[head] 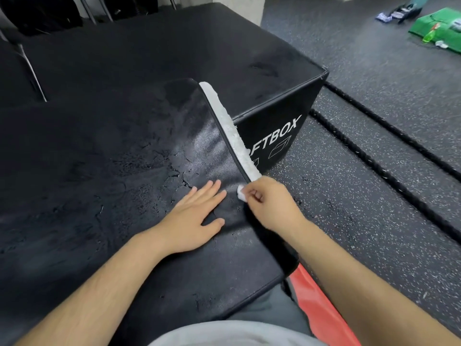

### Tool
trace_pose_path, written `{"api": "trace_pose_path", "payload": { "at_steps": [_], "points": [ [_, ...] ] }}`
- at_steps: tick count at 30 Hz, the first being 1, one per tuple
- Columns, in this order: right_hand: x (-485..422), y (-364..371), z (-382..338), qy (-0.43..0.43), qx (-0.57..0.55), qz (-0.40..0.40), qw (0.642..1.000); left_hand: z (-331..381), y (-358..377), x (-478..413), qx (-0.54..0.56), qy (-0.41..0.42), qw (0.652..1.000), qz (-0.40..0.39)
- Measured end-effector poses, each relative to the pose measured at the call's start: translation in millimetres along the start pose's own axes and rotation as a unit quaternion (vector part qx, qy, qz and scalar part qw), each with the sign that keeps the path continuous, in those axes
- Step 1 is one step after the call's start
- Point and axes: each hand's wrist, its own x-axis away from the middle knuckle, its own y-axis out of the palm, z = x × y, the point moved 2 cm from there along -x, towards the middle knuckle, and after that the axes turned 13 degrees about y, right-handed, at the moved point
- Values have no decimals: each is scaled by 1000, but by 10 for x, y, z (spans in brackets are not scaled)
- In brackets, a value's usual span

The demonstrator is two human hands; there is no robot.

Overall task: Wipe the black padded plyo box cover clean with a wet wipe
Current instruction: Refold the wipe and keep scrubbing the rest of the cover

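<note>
The black padded plyo box cover (129, 171) fills the left and middle of the head view, its surface patchy and partly glossy. A white fuzzy strip (229, 128) runs along its right edge. My left hand (194, 216) lies flat on the cover near that edge, fingers straight and spread. My right hand (267, 203) is just right of it at the cover's edge, pinching a small bunched white wet wipe (241, 192) against the seam at the strip's near end. Most of the wipe is hidden inside the fingers.
A second black box marked "SOFTBOX" (274, 136) stands behind the cover. Two thick black ropes (389, 158) lie on the speckled rubber floor at right. A green bag, a spray bottle (430, 34) and small packets sit far right. A red panel (316, 303) shows below the cover.
</note>
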Motion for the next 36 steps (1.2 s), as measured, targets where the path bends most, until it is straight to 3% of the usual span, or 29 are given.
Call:
{"api": "trace_pose_path", "payload": {
  "at_steps": [3,8,13,19,23,28,32,36],
  "points": [
    [18,10,-45,36,1,18,999,-2,11,13,2,2,1000,-2],
    [502,34,-86,-67,-20,-65,995,-12,29,6,-5,6,1000,6],
    [60,-61,162,39,-30,24,998,-11,24,6,-7,7,1000,5],
    [419,-43,55,-78,8,-50,996,-4,28,-5,-2,-1,1000,2],
    [203,-77,175,-4,-5,6,1000,16,-2,6,-7,-9,1000,-5],
    [565,-88,89,-83,-12,-39,996,290,-31,47,45,29,999,-12],
    [361,-105,219,-7,-19,27,999,341,105,64,24,40,998,-51],
    [516,-133,86,-31,-7,-53,998,331,80,65,32,42,998,-31]
  ]
}}
